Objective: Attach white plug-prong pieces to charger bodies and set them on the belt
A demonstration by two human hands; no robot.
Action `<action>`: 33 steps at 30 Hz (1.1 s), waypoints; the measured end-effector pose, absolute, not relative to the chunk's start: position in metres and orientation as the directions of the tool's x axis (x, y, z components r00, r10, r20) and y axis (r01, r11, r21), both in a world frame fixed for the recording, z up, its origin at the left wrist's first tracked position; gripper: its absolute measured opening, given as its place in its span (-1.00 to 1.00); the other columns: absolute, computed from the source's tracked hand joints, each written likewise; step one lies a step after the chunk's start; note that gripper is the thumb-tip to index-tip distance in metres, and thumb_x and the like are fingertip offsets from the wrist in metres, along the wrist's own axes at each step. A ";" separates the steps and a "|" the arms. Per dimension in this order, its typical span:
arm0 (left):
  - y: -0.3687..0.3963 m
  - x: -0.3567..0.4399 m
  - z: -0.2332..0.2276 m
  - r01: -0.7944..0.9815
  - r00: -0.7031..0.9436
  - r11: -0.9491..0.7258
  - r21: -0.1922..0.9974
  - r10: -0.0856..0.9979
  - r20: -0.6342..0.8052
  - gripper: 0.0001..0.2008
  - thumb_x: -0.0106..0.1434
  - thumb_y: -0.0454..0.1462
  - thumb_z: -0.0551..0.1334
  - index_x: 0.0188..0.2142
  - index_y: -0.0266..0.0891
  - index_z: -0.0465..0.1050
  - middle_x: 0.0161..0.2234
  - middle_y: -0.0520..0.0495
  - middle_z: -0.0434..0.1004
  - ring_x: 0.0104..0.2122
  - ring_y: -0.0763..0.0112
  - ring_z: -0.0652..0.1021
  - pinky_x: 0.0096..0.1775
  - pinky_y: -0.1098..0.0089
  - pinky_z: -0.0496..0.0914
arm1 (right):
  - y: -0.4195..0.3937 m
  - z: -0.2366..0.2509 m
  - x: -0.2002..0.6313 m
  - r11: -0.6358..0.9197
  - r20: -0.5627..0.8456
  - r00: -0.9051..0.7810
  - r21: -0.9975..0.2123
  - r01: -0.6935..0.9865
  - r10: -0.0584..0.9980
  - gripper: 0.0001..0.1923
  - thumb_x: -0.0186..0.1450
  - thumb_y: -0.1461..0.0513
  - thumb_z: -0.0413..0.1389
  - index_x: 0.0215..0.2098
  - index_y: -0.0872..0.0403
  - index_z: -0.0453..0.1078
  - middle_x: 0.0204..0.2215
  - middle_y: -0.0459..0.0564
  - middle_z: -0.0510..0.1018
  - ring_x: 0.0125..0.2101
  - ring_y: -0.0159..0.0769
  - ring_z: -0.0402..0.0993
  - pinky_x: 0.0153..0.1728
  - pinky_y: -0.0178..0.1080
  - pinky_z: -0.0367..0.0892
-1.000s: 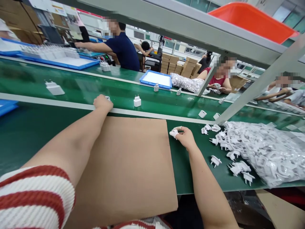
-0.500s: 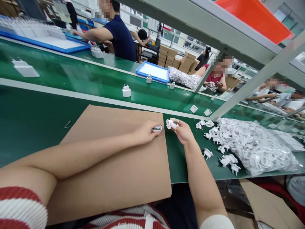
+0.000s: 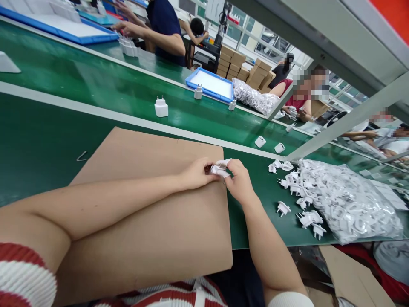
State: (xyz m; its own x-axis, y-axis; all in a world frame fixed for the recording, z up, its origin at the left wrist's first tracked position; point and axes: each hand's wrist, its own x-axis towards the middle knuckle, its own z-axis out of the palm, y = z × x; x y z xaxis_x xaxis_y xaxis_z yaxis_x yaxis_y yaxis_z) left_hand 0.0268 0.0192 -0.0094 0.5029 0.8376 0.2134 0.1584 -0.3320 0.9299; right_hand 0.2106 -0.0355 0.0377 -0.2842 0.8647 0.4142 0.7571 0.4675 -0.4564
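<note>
Over the right edge of a brown cardboard sheet [image 3: 153, 221] my two hands meet. My left hand [image 3: 200, 174] is closed around a white charger housing, now mostly hidden by the fingers. My right hand [image 3: 239, 179] wears white finger covers on thumb and index finger. It pinches a white plug cap [image 3: 213, 169] against the end of the housing; how far the two fit together cannot be seen. Loose plug caps with two pins [image 3: 283, 209] lie to the right of my right hand, beside a clear plastic bag [image 3: 354, 200] full of them.
Beyond a pale rail runs a green conveyor belt [image 3: 124, 102] carrying a white charger [image 3: 161, 106] and several white housings [image 3: 260, 141]. A slanted grey post [image 3: 345, 115] rises at right. Blue trays [image 3: 211, 87] stand across the belt, where co-workers sit.
My right hand has moved left and brought the plug cap to the housing in my left hand. The view has shifted slightly. Chargers on the belt have moved left.
</note>
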 end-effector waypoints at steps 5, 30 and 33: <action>0.018 0.026 -0.006 0.157 0.498 -0.313 0.937 0.844 0.198 -0.67 0.09 -0.04 0.44 -0.28 -0.20 0.54 -0.35 -0.03 0.54 -0.35 0.26 0.54 -0.29 0.27 0.41 | -0.033 0.035 0.210 0.478 0.435 -0.294 -0.410 0.777 0.851 -0.72 0.27 0.40 0.07 -0.15 0.01 0.53 -0.20 0.05 0.60 -0.15 -0.11 0.46 -0.10 -0.12 0.42; 0.018 0.029 -0.013 0.061 0.502 -0.258 0.964 0.843 0.194 -0.62 0.08 -0.09 0.45 -0.19 -0.24 0.52 -0.23 -0.09 0.65 -0.23 0.15 0.62 -0.15 0.21 0.50 | -0.026 0.041 0.197 0.316 0.354 -0.183 -0.365 0.876 0.917 -0.63 0.07 0.43 0.05 -0.29 -0.03 0.57 -0.33 -0.02 0.58 -0.25 -0.15 0.46 -0.24 -0.19 0.40; 0.015 0.028 -0.013 0.146 0.463 -0.318 0.937 0.859 0.219 -0.63 0.10 -0.06 0.43 -0.19 -0.22 0.53 -0.25 -0.09 0.64 -0.25 0.15 0.61 -0.18 0.22 0.49 | -0.033 0.033 0.193 0.231 0.356 -0.067 -0.440 0.868 0.932 -0.63 0.09 0.41 0.07 -0.25 -0.06 0.57 -0.27 -0.06 0.60 -0.19 -0.15 0.49 -0.16 -0.17 0.43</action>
